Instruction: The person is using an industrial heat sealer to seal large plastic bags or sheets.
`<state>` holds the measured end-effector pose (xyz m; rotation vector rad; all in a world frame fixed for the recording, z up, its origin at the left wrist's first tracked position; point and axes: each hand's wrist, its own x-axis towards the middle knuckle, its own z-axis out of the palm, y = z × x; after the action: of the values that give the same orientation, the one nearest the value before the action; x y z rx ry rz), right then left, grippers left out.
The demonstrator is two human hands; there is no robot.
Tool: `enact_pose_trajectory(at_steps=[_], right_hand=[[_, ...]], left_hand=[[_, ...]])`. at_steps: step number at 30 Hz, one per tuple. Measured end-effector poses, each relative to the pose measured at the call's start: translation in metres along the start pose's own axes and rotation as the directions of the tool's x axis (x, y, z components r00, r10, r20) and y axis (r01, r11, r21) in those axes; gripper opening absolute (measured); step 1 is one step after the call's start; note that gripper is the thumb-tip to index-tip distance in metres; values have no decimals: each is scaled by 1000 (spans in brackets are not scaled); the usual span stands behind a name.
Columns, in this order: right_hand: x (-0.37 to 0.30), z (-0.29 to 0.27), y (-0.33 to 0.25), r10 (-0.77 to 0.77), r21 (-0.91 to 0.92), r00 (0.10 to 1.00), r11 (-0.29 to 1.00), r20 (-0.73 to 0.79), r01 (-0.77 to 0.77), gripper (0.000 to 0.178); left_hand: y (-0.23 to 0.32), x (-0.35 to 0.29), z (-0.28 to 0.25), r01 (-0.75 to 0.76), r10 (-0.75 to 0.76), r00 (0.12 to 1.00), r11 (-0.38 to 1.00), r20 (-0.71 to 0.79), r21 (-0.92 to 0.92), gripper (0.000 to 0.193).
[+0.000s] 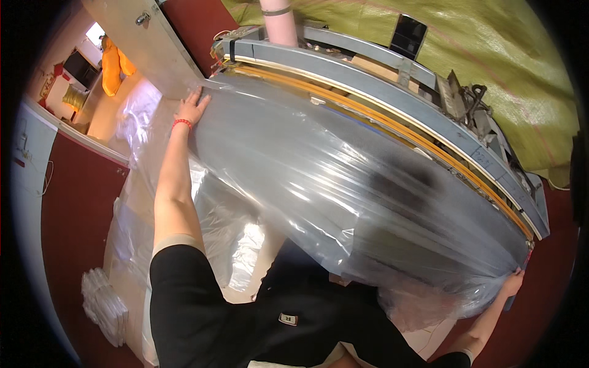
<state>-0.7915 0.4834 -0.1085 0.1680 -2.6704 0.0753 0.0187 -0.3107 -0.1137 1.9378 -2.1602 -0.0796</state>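
Observation:
A wide sheet of clear plastic film (294, 165) lies across a long grey metal machine (368, 80) with orange and white strips along its length. On the film's far left end rests my left hand (191, 110), its fingers stretched out and a red bead bracelet at the wrist. Far to the right, my right hand (514, 282) is closed at the film's corner, where creases run together. The film hangs over the machine's near side toward my body, and its lower right part bunches up loosely.
Folded clear plastic (104, 306) lies at the lower left. Loose film (141, 116) trails at left beside an open door (141, 37). A pink roll (279, 21) stands behind the machine. Metal tools (472, 101) and a dark phone-like slab (408, 35) lie near a green woven sheet (491, 55).

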Motion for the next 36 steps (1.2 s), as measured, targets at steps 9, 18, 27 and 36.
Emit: enact_pose_trajectory(at_steps=[9, 18, 27, 36], right_hand=[[27, -8, 12, -69, -3, 995, 998, 68, 69, 40], [16, -9, -15, -271, 67, 958, 962, 92, 266, 50], [71, -48, -10, 35, 521, 996, 853, -86, 15, 54], [21, -117, -203, -530, 580, 805, 580, -266, 573, 32]], left_hand=[[86, -30, -36, -234, 242, 925, 970, -294, 65, 35], [50, -13, -42, -237, 100, 943, 870, -317, -432, 40], [-105, -131, 58, 142, -245, 925, 931, -290, -336, 24], [-160, -253, 67, 273, -268, 945, 962, -187, 4, 17]])
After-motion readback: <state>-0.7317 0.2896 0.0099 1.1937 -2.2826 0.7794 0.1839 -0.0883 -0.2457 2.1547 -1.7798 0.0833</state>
